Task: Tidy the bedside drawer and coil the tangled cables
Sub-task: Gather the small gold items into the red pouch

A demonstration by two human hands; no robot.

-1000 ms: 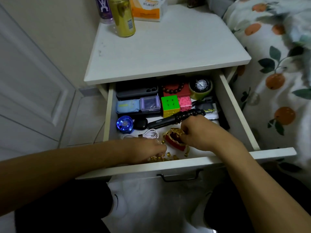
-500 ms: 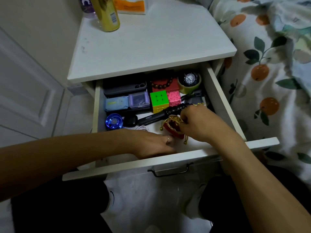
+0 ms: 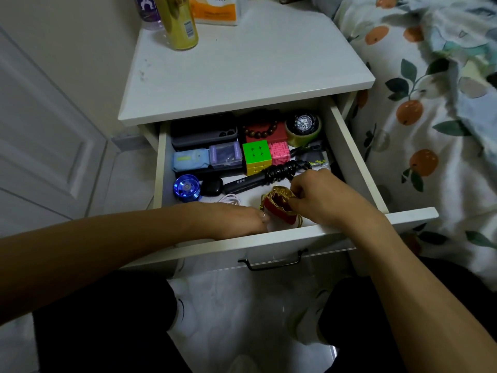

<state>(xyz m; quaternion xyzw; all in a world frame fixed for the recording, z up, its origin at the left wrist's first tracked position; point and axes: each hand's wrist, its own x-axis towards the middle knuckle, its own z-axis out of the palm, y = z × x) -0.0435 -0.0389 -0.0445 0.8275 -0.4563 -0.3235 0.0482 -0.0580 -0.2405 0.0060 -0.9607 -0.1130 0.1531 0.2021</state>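
Observation:
The white bedside drawer (image 3: 355, 168) stands pulled out. At its front lies a small red pouch (image 3: 278, 204) with a gold rim, mouth open. My right hand (image 3: 325, 200) pinches the pouch's rim on the right side. My left hand (image 3: 236, 219) reaches in low by the drawer front, fingertips at the pouch's left edge; what it holds is hidden. A white cable (image 3: 228, 199) lies behind my left hand. A black device wrapped in its black cord (image 3: 269, 176) lies across the middle.
Further back sit a colour cube (image 3: 255, 156), pink maze cube (image 3: 279, 153), blue yo-yo (image 3: 187, 188), black earbud case (image 3: 212, 186), small boxes (image 3: 207, 157), bead bracelet (image 3: 261, 130), watch on a tape roll (image 3: 304, 127). Bottles (image 3: 180, 22) stand on top. Bed (image 3: 430, 117) at the right.
The view shifted. My left hand moved right along the drawer front to the pouch and now covers the small gold pieces seen earlier. My right hand stays on the pouch rim.

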